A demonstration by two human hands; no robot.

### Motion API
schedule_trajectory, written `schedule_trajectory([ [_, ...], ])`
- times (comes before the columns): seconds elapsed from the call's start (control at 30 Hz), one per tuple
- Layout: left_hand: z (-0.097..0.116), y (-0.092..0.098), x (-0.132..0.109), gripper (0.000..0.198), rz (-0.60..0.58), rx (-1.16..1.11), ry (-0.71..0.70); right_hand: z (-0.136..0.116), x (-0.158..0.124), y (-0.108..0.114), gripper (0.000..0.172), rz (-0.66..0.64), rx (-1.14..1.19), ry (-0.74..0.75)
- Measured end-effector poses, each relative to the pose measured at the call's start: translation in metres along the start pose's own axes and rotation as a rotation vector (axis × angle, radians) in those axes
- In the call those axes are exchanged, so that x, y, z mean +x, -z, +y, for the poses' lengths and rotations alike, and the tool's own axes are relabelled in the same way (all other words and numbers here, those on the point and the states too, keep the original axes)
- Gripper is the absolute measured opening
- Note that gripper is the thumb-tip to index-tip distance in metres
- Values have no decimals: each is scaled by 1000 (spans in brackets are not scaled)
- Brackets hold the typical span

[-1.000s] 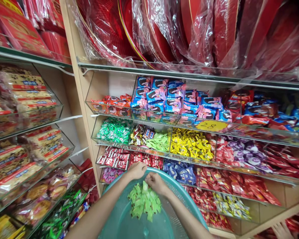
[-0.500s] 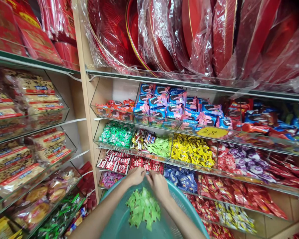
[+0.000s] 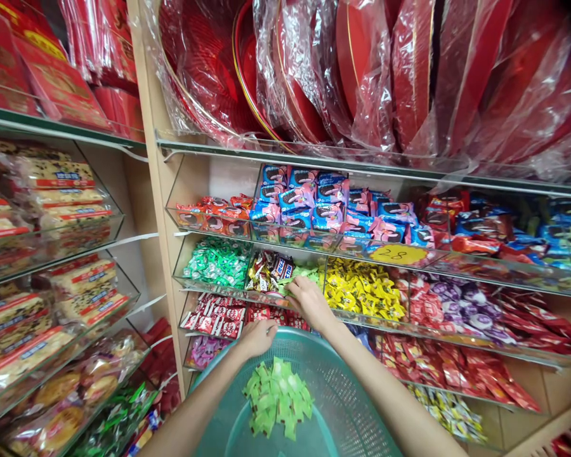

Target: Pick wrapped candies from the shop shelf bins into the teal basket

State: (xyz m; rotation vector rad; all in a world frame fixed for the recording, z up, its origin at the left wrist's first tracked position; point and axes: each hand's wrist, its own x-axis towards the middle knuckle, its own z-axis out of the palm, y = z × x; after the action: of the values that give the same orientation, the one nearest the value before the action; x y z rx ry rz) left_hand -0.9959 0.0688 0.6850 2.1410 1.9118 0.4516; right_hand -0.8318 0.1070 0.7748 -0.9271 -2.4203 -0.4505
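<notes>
A green plastic basket (image 3: 347,381) with mesh sides is below me, and a heap of light-green wrapped candies (image 3: 278,400) lies on its bottom. My left hand (image 3: 257,337) is closed at the basket's far rim, its thumb toward the right. My right hand (image 3: 309,303) reaches over the rim to a shelf compartment, fingers bent onto the light-green candies (image 3: 305,275) there; a green wrapper shows at the fingertips. Dark-wrapped candies (image 3: 271,270) share that section on the left. Yellow-wrapped candies (image 3: 361,289) fill the compartment to its right.
Green-and-clear candies (image 3: 216,261) lie at the shelf's left end. Above are blue-and-pink packets (image 3: 297,197) and a yellow price tag (image 3: 398,254). Red plastic-wrapped round items (image 3: 304,76) line the top shelf. Clear compartment fronts (image 3: 266,298) edge the shelves. Packaged pastries (image 3: 71,190) stand left.
My right hand has left the basket's rim and moved up and forward to the light-green candies on the shelf. My left hand stays at the rim. The view has shifted slightly.
</notes>
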Motion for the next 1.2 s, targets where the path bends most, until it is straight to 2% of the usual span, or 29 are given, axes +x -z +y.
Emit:
schedule_trajectory([
  [0.27, -7, 3, 2, 34, -4, -3, 15, 12, 15, -3, 9, -73, -107, 135],
  [0.5, -13, -2, 3, 34, 13, -9, 4, 13, 16, -4, 16, -39, -132, 113],
  [0.77, -15, -5, 5, 34, 2, -22, 5, 12, 13, -7, 22, 65, -66, -50],
  [0.97, -18, -9, 6, 35, -8, -25, 18, 17, 14, -15, 21, 209, 33, -188],
  [1.2, -18, -8, 5, 37, -5, -27, 32, 2, 3, -4, 23, 367, 237, -220],
])
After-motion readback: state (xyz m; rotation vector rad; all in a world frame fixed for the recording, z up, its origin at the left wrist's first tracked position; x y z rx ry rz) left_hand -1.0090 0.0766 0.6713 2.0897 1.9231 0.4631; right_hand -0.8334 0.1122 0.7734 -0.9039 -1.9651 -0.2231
